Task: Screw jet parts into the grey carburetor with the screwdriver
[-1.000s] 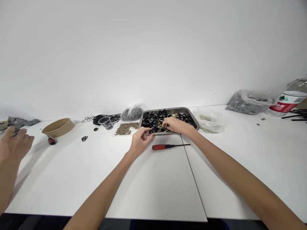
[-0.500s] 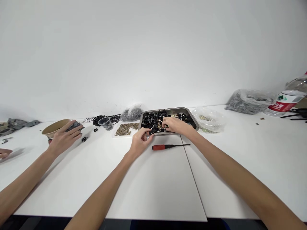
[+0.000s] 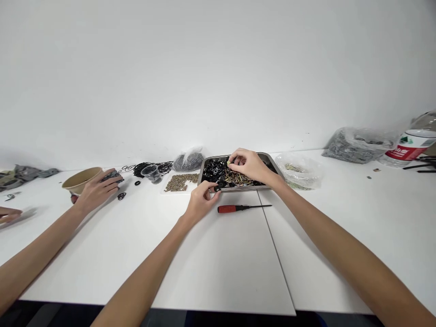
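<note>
Head view — screwdriver (image 3: 242, 207) (red-handled) lies before the tray (image 3: 243, 188).

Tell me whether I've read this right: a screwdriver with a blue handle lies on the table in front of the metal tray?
Not quite: the head view shows the screwdriver has a red handle, not blue. It does lie on the table in front of the metal tray.

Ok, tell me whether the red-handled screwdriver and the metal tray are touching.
Apart. The head view shows a strip of white tabletop between the screwdriver and the near rim of the metal tray.
</note>
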Action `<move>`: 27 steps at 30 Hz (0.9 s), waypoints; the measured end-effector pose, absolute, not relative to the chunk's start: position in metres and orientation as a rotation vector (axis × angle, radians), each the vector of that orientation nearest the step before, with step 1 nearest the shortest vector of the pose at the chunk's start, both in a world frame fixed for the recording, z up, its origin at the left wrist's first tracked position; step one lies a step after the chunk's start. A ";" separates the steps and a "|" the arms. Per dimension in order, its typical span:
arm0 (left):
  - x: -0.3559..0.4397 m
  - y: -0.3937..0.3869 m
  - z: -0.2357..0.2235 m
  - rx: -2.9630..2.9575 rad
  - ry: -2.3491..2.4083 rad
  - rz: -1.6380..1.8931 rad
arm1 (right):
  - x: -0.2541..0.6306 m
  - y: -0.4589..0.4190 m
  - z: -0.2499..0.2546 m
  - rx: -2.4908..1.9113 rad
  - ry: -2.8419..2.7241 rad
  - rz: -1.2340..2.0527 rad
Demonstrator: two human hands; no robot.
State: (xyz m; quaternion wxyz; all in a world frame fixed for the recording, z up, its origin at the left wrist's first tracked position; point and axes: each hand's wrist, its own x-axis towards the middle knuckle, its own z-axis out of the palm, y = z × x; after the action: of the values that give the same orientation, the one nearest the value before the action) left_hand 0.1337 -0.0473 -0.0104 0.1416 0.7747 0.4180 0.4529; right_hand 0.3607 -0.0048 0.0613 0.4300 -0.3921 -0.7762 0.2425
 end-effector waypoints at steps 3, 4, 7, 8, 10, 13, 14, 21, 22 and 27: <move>0.134 -0.048 -0.010 2.237 1.217 1.298 | 0.347 -0.021 0.074 -0.908 -1.898 0.775; 0.134 -0.047 -0.010 2.239 1.219 1.296 | 0.343 -0.026 0.077 -0.883 -1.906 0.816; 0.134 -0.047 -0.012 2.247 1.221 1.298 | 0.334 -0.037 0.082 -0.844 -1.934 0.883; 0.134 -0.046 -0.012 2.250 1.221 1.298 | 0.332 -0.039 0.083 -0.841 -1.945 0.887; 0.134 -0.046 -0.013 2.255 1.217 1.304 | 0.329 -0.041 0.082 -0.845 -1.971 0.882; 0.134 -0.046 -0.013 2.261 1.211 1.305 | 0.328 -0.040 0.079 -0.857 -2.014 0.867; 0.134 -0.046 -0.012 2.262 1.214 1.304 | 0.328 -0.039 0.078 -0.859 -2.024 0.870; 0.136 -0.049 -0.009 2.256 1.256 1.282 | 0.328 -0.039 0.075 -0.865 -2.069 0.907; 0.136 -0.049 -0.008 2.258 1.253 1.283 | 0.328 -0.039 0.075 -0.868 -2.076 0.906; 0.135 -0.048 -0.008 2.278 1.219 1.298 | 0.329 -0.035 0.071 -0.866 -2.104 0.903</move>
State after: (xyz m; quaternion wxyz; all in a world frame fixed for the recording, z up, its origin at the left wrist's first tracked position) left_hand 0.1351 -0.0482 -0.0075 0.1246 0.7817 0.4183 0.4454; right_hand 0.3288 -0.0351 0.0709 0.3398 -0.3327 -0.8084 0.3468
